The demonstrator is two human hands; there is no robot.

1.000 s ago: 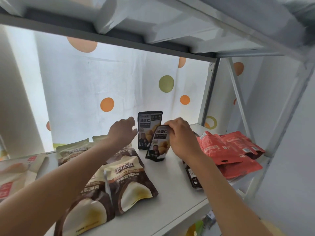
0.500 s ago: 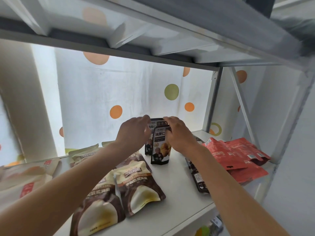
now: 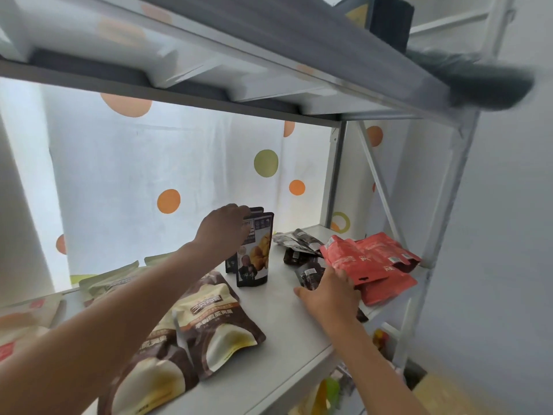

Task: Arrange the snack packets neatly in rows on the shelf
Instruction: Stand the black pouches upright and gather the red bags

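Note:
Two black snack packets [image 3: 257,253] stand upright, one behind the other, at the back middle of the white shelf [image 3: 278,330]. My left hand [image 3: 223,227] rests on their top left edge, fingers curled over the rear one. My right hand [image 3: 327,292] lies on a dark packet [image 3: 309,275] lying flat near the shelf's right front, fingers spread over it. More dark packets [image 3: 296,244] lie loose behind it. Several red packets [image 3: 368,262] are piled at the right end. Brown-and-cream packets [image 3: 215,319] lie flat at the left front.
A polka-dot curtain [image 3: 167,175] hangs behind the shelf. The upper shelf board [image 3: 209,94] sits low overhead. A diagonal brace [image 3: 377,181] and upright posts close the right end. Pale packets [image 3: 24,322] lie at the far left. A lower shelf holds colourful items [image 3: 329,390].
My right hand let go of the upright black packet and moved down right onto a flat dark packet. My left hand stayed at the standing packets' top.

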